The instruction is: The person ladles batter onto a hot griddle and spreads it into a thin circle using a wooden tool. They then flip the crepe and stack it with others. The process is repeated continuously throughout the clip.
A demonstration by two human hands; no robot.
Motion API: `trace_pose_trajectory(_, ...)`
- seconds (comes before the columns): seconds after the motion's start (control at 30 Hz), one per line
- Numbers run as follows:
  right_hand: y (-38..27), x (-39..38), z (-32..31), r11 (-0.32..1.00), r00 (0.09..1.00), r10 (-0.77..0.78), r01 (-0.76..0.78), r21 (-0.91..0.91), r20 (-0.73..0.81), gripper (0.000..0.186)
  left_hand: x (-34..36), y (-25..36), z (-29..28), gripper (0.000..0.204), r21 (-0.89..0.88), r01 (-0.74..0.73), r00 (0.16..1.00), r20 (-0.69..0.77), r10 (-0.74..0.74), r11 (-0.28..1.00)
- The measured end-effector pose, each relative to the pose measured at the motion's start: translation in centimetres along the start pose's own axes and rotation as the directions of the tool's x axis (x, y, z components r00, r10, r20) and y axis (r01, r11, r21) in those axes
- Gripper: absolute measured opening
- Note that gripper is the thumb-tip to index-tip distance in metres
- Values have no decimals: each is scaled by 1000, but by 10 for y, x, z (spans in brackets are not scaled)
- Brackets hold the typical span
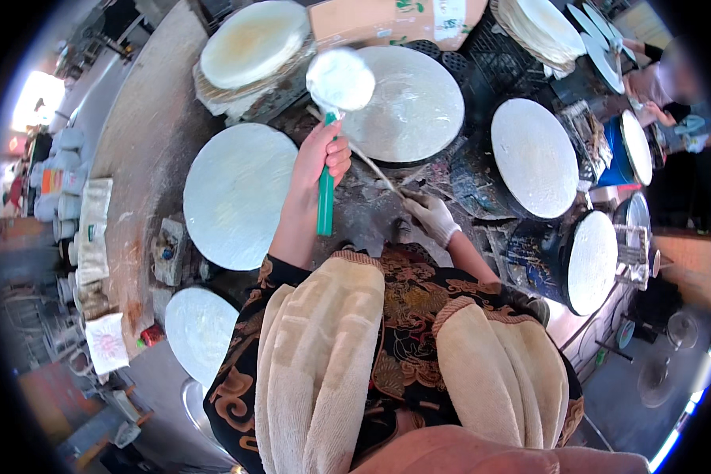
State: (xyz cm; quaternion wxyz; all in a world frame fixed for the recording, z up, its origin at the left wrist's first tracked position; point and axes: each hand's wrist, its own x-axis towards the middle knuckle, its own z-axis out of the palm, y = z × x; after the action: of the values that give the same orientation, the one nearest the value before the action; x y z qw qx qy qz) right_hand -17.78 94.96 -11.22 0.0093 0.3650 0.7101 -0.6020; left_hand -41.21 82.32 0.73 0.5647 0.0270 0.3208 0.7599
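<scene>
My left hand [321, 154] is closed around the green handle [325, 201] of a ladle. Its round head [340, 79] is coated in white and overlaps the near left edge of the far middle griddle [415, 103], a round plate with a thin white layer. I cannot tell whether the head touches it. In a white glove, my right hand [432, 219] grips the lower end of a thin stick [379, 175]. The stick slants up to the left and passes behind the ladle, so its far end is partly hidden.
Round white-covered griddles stand about me: left [241, 197], lower left [201, 332], right [535, 158] and lower right [592, 265]. Stacks of round flat sheets sit far left [257, 43] and far right [549, 35], with a cardboard box [355, 24] between. Another person [671, 87] works at right.
</scene>
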Motion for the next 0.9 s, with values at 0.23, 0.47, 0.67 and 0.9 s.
trace_pose_trajectory(0.23,-30,-17,21,859,966,160,-33,510,-206,21,-67,44,6,9,-216,-177,954,203,222,960)
trace_pose_trajectory(0.47,-71,5,99,979,972,-196,186,84,133,42,-157,-2,-75,44,-320,-241,966,-170,195,916)
trace_pose_trajectory(0.67,-138,42,193,202,726,-291,683,-702,623,46,-260,-73,-120,21,-447,-496,820,-524,232,744)
trace_pose_trajectory(0.9,-139,111,212,256,697,-541,669,-697,471,46,-319,-123,-115,15,-447,-644,724,-618,305,621)
